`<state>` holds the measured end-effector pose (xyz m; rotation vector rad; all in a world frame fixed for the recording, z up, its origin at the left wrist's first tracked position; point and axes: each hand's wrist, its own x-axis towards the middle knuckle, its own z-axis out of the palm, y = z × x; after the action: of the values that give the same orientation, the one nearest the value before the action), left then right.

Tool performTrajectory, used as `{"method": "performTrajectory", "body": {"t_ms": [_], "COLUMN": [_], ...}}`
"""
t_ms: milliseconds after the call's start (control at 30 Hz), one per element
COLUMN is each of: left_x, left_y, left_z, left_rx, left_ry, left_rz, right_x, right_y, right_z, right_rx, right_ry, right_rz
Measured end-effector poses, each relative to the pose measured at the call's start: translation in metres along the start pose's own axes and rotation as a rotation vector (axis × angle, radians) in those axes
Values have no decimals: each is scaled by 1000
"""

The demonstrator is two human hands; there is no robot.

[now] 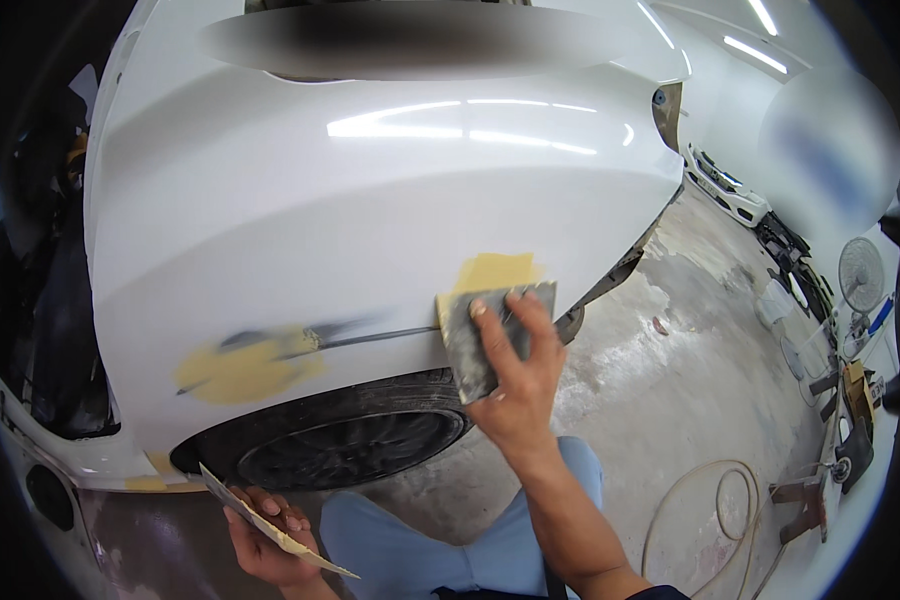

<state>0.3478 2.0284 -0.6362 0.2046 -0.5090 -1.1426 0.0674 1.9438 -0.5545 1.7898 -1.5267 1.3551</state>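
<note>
Two fingers (pixel 494 335) of the right hand (pixel 515 400) lie spread across a square grey plate (pixel 466 345), gripping it from its lower side; where the thumb sits I cannot tell. The plate is tilted over the white car panel (pixel 370 230), above the right end of the wheel (pixel 355 445), its top edge overlapping the bottom of a yellow patch (pixel 498 270). Yellow paste lines the plate's left margin (whether its far face touches the panel is hidden). Lower down, the left hand (pixel 265 545) grips a thin board (pixel 295 543) with fingers curled, the board slanting down to the right and paste smeared along its edge. It stands in front of the tyre's left end. Left of the plate, a dark line (pixel 380 338) runs to a broader yellow smear (pixel 250 368), which has grey streaks across it.
</note>
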Motion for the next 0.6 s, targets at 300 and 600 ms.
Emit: {"method": "performTrajectory", "body": {"t_ms": [300, 600], "left_x": [-7, -12], "left_y": [-10, -7], "left_z": [-9, -26], "left_rx": [106, 103], "left_ry": [-77, 123], "left_rz": [-155, -206], "right_x": [16, -35], "right_y": [24, 4], "right_z": [-27, -20], "right_rx": [-29, 18], "right_ry": [-47, -205], "right_rz": [43, 104]}}
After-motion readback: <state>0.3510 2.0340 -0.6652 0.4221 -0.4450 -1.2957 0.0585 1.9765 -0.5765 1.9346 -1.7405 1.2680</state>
